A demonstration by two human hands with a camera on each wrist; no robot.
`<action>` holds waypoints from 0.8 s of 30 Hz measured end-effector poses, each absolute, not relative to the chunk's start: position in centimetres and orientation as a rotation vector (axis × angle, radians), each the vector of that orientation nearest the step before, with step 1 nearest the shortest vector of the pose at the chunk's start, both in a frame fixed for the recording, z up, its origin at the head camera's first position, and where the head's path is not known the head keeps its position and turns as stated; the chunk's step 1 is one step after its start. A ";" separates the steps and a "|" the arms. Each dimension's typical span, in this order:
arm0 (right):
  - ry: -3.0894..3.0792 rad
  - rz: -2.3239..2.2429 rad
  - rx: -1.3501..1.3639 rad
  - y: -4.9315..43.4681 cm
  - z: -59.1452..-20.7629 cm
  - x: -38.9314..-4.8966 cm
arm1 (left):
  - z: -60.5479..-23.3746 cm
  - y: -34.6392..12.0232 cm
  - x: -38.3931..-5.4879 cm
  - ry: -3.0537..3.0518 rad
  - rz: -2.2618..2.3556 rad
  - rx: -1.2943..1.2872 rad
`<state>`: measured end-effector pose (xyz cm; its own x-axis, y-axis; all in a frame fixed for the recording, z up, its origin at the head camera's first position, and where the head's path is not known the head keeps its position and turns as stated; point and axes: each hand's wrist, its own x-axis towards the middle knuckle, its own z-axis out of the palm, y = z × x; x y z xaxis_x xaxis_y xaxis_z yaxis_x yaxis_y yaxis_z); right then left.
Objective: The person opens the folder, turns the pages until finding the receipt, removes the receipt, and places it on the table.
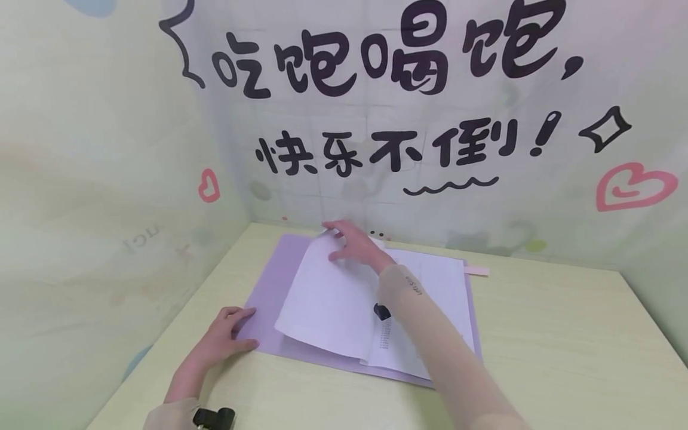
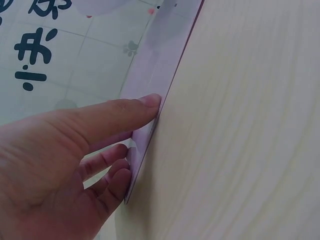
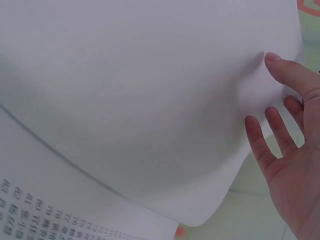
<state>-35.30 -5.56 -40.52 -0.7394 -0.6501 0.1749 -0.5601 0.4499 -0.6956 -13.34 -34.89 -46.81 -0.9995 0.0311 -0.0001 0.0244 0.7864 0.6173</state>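
A purple folder point(image 1: 273, 280) lies opened out on the table with white sheets inside. My left hand point(image 1: 220, 337) holds its near left corner, the thumb point(image 2: 150, 101) at the front edge and the fingertips point(image 2: 121, 179) by the left side. Over the folder, my right hand point(image 1: 355, 242) pinches the far edge of a white page point(image 1: 328, 292), which is lifted and curves toward the left. In the right wrist view the thumb point(image 3: 274, 59) lies on the page's face, and part of the index finger is hidden. Beneath it, a printed sheet point(image 3: 60, 200) shows rows of text.
A pink tab point(image 1: 476, 271) sticks out at the folder's right edge. The pale wooden table point(image 1: 559, 340) extends to the right. A printed cloth backdrop point(image 1: 376, 197) stands behind the table and along its left side.
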 end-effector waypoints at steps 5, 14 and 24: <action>2.567 -1.146 -1.064 -6.0 -42.1 -35.1 | -46.8 -34.8 -13.3 2.965 1.032 0.054; 2.585 -1.015 -1.071 -6.7 -45.0 -34.8 | -47.0 -34.9 -13.5 2.966 1.016 0.035; 2.619 -0.871 -1.109 -7.0 -46.0 -34.0 | -46.8 -34.9 -13.4 2.959 1.004 0.032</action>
